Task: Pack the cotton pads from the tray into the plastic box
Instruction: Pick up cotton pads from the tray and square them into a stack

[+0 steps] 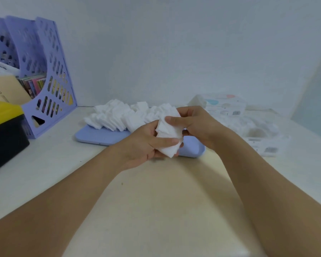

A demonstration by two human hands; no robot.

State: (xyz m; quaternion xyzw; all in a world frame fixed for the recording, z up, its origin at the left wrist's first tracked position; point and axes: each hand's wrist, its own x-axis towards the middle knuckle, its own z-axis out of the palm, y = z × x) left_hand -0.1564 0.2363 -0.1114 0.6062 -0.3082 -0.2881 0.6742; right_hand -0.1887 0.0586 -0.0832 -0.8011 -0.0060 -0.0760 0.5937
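Holding a small stack of cotton pads [168, 138] between them, both hands meet just above the near edge of the tray [104, 136], right at the centre of the view. Left hand [143, 145] cradles the stack from below, palm up, thumb laid across the lower pads and fingers curled under them. Right hand [195, 123] comes in from three o'clock, forefinger pressed on the top of the stack, thumb and other fingers wrapped round its far side. The bundle sits tilted, its pads fanned a little and not squared up.

Behind the hands, towards twelve o'clock, a loose heap of pads [119, 115] sprawls across the pale blue tray, spilling over its far rim toward eleven o'clock. The tray's near right corner peeks out beneath the right wrist.

Out at two o'clock stands the clear plastic box [256, 127], on the white table [156, 201], with something white inside it; it is too blurred to say how full it is. Just behind it, a printed carton [224, 106] with pastel patches and a barcode.

Over at ten o'clock, a lilac file rack [50, 80] holds papers and books, and at nine o'clock a black bin with a yellow lid [4, 130] sits against the frame's edge. Both forearms stretch bare across the tabletop from six o'clock.
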